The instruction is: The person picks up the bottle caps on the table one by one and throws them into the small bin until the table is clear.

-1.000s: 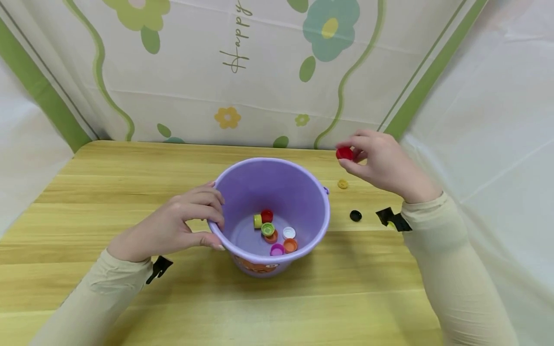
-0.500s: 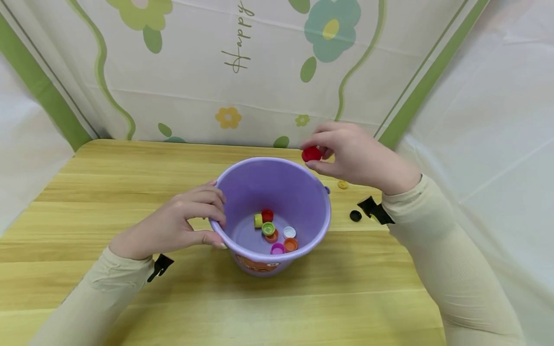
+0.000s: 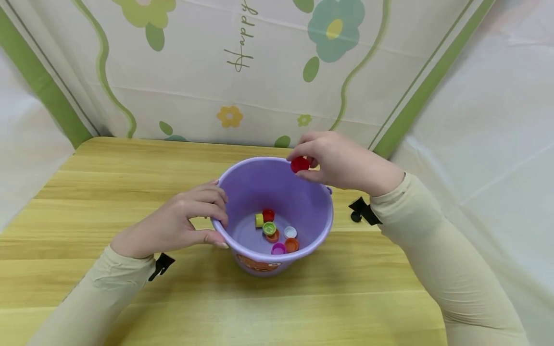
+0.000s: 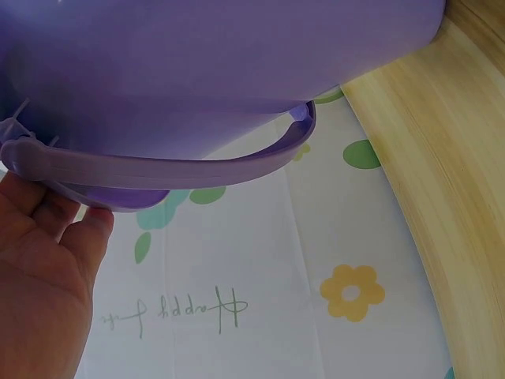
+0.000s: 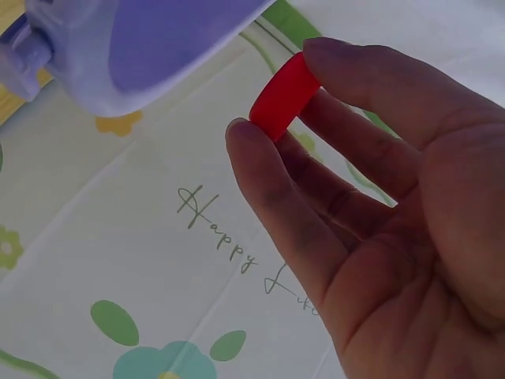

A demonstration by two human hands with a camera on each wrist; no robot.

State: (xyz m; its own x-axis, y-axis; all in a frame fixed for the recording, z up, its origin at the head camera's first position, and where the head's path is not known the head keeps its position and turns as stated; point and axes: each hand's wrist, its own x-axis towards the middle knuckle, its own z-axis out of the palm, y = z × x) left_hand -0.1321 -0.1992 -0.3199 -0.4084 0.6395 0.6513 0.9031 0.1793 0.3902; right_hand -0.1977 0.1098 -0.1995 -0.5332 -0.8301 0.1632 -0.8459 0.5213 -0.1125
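A purple bucket (image 3: 277, 187) stands upright on the wooden table. My left hand (image 3: 186, 221) grips its left rim, fingers over the edge and thumb outside; the left wrist view shows the bucket's handle (image 4: 197, 170) hanging along the outer wall. Between thumb and fingertips my right hand (image 3: 342, 161) pinches a red bottle cap (image 5: 284, 96), held over the bucket's far right rim. On the bucket floor lie several caps, among them a white cap (image 3: 290, 232), a light green cap (image 3: 269, 228), a magenta cap (image 3: 279, 248), an orange cap (image 3: 292, 245) and a yellow cap (image 3: 258, 220).
A black cap (image 3: 356, 217) lies on the table right of the bucket, partly hidden by the black clip-like piece (image 3: 365, 210) at my right wrist. Behind the table (image 3: 143, 163) hangs a white flowered curtain (image 3: 182, 72), close to its far edge.
My right hand has carried the red cap leftward from beyond the bucket's right side to above its rim. The yellow cap on the table is now hidden behind that arm. My left hand keeps its grip.
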